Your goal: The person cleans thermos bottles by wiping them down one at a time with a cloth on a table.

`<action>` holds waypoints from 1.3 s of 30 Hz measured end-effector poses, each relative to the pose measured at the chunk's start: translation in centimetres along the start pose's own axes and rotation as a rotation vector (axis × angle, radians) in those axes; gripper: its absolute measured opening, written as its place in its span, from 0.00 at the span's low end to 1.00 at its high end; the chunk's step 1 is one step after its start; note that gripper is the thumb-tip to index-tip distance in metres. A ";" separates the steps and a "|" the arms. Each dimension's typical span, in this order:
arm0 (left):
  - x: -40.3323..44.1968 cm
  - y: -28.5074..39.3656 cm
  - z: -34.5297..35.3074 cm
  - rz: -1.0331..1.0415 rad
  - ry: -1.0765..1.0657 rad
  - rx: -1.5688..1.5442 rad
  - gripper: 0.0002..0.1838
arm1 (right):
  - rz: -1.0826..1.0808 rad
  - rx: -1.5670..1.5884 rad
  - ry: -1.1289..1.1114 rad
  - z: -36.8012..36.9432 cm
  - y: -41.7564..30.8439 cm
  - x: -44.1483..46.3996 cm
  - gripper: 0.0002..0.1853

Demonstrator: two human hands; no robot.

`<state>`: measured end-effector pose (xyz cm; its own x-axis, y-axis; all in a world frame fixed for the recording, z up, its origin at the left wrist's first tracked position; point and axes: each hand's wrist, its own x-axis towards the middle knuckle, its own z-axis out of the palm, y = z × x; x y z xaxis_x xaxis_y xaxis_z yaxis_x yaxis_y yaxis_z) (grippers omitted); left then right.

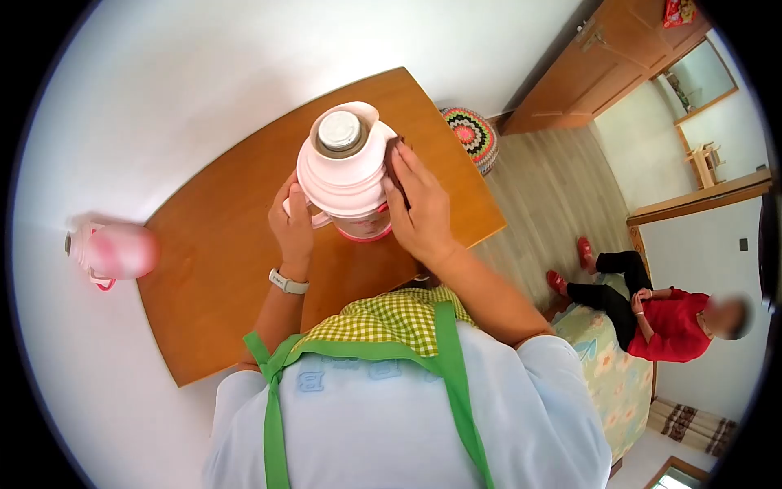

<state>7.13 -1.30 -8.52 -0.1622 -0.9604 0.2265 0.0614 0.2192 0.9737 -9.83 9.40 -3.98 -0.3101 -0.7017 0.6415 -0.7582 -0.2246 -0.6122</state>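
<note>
A pink and white thermos flask [346, 175] with a pale round stopper stands over the wooden table [220, 244]. My left hand [295, 228], with a white band on its wrist, holds the flask's handle at the left side. Against the flask's right side, near the spout, my right hand [419, 200] presses a dark brown cloth [397, 167], its fingers closed on it. The flask's base is partly hidden under its wide upper part.
A second pink flask [122, 251] is at the table's left end. Beyond the right end stands a stool with a crocheted cover [472, 138]. A person in red [672, 326] sits on a bed [607, 367] at the right. A wooden door [603, 61] stands behind.
</note>
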 end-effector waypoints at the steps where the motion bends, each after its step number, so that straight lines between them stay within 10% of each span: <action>1: 0.1 -0.2 -0.3 -0.057 -0.017 0.028 0.20 | -0.019 -0.064 0.027 0.4 -0.3 -0.7 0.22; 24: -1.0 -0.9 -0.3 0.088 -0.170 -0.137 0.24 | -0.322 -0.565 -0.252 6.8 -6.5 -0.1 0.20; 27: -1.1 0.9 0.5 0.363 -0.166 0.681 0.32 | -0.242 -0.584 -0.503 8.6 -6.9 2.0 0.13; 33: -1.4 1.1 0.3 0.011 -0.126 -0.111 0.27 | -0.184 -0.351 -0.370 4.1 -6.1 0.8 0.14; 39: -1.0 0.5 -0.4 -0.083 -0.176 -0.027 0.29 | -0.216 -0.371 -0.230 0.3 -2.6 -2.9 0.19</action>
<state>7.68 -0.27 -8.27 -0.3369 -0.9297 0.1487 0.0664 0.1341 0.9887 -6.82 11.85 -4.39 -0.0196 -0.8062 0.5913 -0.9576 -0.1549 -0.2429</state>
